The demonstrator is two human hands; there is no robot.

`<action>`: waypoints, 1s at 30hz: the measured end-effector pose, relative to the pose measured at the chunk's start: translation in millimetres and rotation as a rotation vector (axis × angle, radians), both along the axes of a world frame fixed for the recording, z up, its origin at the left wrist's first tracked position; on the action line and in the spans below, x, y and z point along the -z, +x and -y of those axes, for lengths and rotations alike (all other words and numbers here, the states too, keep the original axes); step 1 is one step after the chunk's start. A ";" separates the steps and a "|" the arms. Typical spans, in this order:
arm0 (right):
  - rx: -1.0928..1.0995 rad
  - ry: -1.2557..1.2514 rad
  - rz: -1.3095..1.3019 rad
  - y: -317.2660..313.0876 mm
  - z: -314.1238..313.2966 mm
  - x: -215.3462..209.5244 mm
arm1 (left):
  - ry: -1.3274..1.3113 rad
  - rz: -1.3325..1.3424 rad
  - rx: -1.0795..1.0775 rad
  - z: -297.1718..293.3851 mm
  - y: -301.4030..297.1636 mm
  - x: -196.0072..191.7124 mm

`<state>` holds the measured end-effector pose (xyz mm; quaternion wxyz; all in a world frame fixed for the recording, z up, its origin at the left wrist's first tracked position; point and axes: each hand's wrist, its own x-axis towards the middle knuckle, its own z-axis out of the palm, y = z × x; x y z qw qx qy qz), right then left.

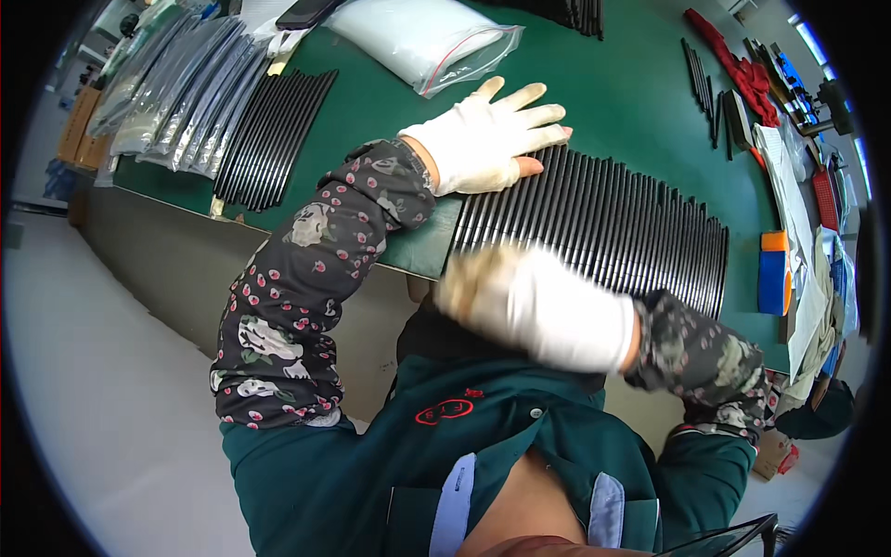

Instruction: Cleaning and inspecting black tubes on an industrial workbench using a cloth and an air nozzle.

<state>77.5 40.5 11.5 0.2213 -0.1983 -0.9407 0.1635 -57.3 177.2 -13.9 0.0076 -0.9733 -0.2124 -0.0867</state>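
Rods (pixel 599 218): axes fore-aft | L hand (pixel 478 139): fingers wide | R hand (pixel 534 302): blurred, can't tell

The head view, taken by the left of two side-by-side fisheye cameras, looks steeply down from above the shirt (pixel 548 441), which fills the lower edge at close range. The left hand (pixel 478 135) and right hand (pixel 548 302) fall near mid-frame. The tabletop (pixel 640 102) extends beyond them to the upper edge; floor (pixel 121 371) enters at left. Edges bend toward a dark rim.
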 end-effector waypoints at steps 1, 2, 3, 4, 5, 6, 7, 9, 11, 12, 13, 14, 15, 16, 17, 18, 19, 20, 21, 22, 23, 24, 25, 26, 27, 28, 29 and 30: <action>-0.132 -0.099 -0.026 -0.6 16.8 3.1 | 0.002 0.006 0.009 -1.1 3.5 -0.1; -0.274 -0.198 -0.055 -7.9 23.8 -5.0 | 0.002 0.008 0.004 -0.5 4.6 0.1; -0.235 -0.181 0.035 0.8 20.3 -19.7 | 0.002 0.009 0.000 -0.4 5.3 0.3; -0.189 -0.314 -0.025 1.7 1.4 -41.0 | -0.005 -0.004 -0.025 0.0 -1.8 3.4; -0.015 -0.134 -0.086 4.8 -11.9 -39.1 | 0.026 -0.001 0.000 -3.1 0.5 3.8; 0.148 0.046 -0.154 6.3 -24.0 -32.0 | 0.054 -0.006 0.015 -4.7 -0.3 4.1; 0.302 0.174 -0.035 5.4 -32.2 -19.4 | 0.158 -0.069 0.026 -4.7 -3.1 1.1; 0.206 0.162 -0.108 -5.8 -28.2 7.8 | 0.074 -0.064 0.002 -1.1 3.2 -0.1; 0.059 -0.027 0.018 -19.9 3.5 4.4 | -0.040 -0.060 -0.016 -0.3 8.2 -3.9; -0.019 -0.161 -0.035 -22.9 19.3 12.3 | -0.036 -0.062 -0.011 0.3 8.0 -5.2; -0.085 -0.117 -0.003 -20.4 15.3 -3.9 | -0.029 -0.066 -0.025 1.7 6.1 -7.0; -0.155 -0.078 0.028 -15.7 7.8 -23.4 | -0.027 -0.072 -0.044 3.2 4.1 -6.7; -0.026 -0.036 -0.014 -11.5 -1.2 -31.9 | -0.028 -0.072 -0.049 -1.3 4.0 -1.2; 0.096 0.005 -0.058 -9.2 -13.0 -36.3 | 0.025 -0.064 -0.017 -9.7 1.8 7.4; 0.210 0.154 -0.067 -5.8 -26.1 -23.6 | 0.077 -0.053 0.031 -13.7 4.9 12.0; 0.199 0.111 -0.131 -4.5 -39.5 8.8 | 0.073 -0.054 0.047 -8.4 9.5 10.4; 0.162 0.135 -0.133 -12.1 -32.8 13.2 | 0.017 -0.064 0.003 -0.1 4.5 3.2; 0.129 0.163 -0.124 -18.7 -19.2 8.8 | -0.036 -0.062 -0.035 2.9 5.8 -3.4; 0.022 -0.086 0.006 -22.3 -3.3 1.3 | -0.056 -0.079 -0.029 0.0 8.0 -6.3; 0.020 -0.087 0.004 -23.1 6.3 -9.4 | -0.056 -0.082 -0.031 1.2 5.0 -7.2; -0.100 -0.060 0.093 -18.8 14.0 -19.5 | -0.050 -0.082 -0.030 1.7 6.0 -8.7; -0.219 -0.034 0.183 -13.7 17.8 -30.2 | -0.043 -0.082 -0.028 1.7 7.5 -9.8; -0.122 -0.060 0.102 -7.8 3.6 -39.9 | -0.048 -0.089 -0.038 -1.9 5.0 -6.1; -0.026 0.018 -0.146 -3.0 -16.2 -38.6 | 0.052 -0.170 -0.035 -7.9 0.6 -2.1; 0.116 0.112 -0.134 8.3 -31.6 -33.3 | 0.156 -0.237 -0.011 -10.7 3.5 -1.6; 0.259 0.199 -0.128 19.3 -40.9 -15.7 | 0.103 -0.127 -0.005 -4.3 4.0 -3.1; 0.258 0.218 -0.054 14.3 -44.3 -3.7 | 0.058 -0.134 -0.026 -2.2 5.2 -4.2; 0.215 0.155 -0.065 11.4 -29.3 3.9 | 0.015 -0.141 -0.047 -0.6 6.7 -4.7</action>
